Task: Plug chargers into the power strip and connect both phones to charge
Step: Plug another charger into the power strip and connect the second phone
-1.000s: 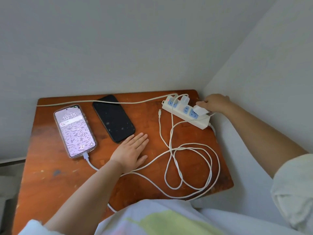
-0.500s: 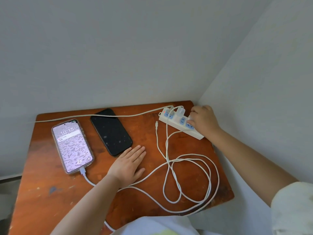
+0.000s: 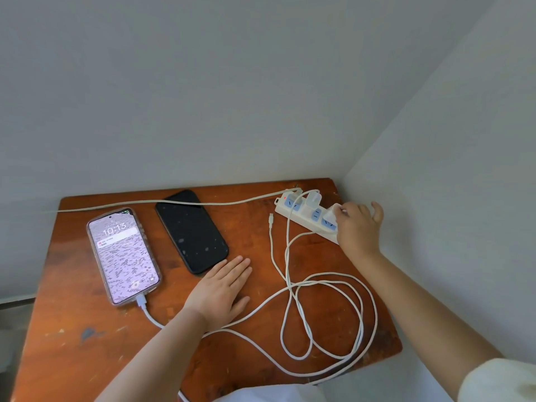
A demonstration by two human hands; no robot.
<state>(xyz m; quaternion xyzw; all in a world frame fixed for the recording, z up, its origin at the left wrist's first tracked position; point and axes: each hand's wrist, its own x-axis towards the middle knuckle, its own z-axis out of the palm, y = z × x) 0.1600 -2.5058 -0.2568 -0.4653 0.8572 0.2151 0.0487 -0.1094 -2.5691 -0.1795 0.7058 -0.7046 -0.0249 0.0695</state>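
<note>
A: Anything readable, starting at the left?

B: Only the lit phone. Its lock screen shows 10:13 over a pale leafy wallpaper, with a notification banner under it too small to read. It sits in a clear case on the left of the wooden surface, and a white cable is plugged into its near end.

A: And beside it?

B: The dark phone, screen off and speckled with dust, with nothing plugged in that I can see. It lies just right of the lit one, angled the same way. A thicker pale cord crosses its far end and runs to the power strip.

A: Where are the hands?

B: The left hand lies flat on the surface, palm down, fingers spread, gripping nothing. Its fingertips are just beside the dark phone's near corner, and the white cable passes close under the wrist.

A: Further right?

B: A loose tangle of white cable loops, with one free connector end lying near the strip. The white power strip has blue sockets and a small red light at its far end. One white charger is already seated there.

A: The right hand?

B: The right hand covers the strip's near end, fingers closed on a second white charger at a socket, little finger lifted.
</note>
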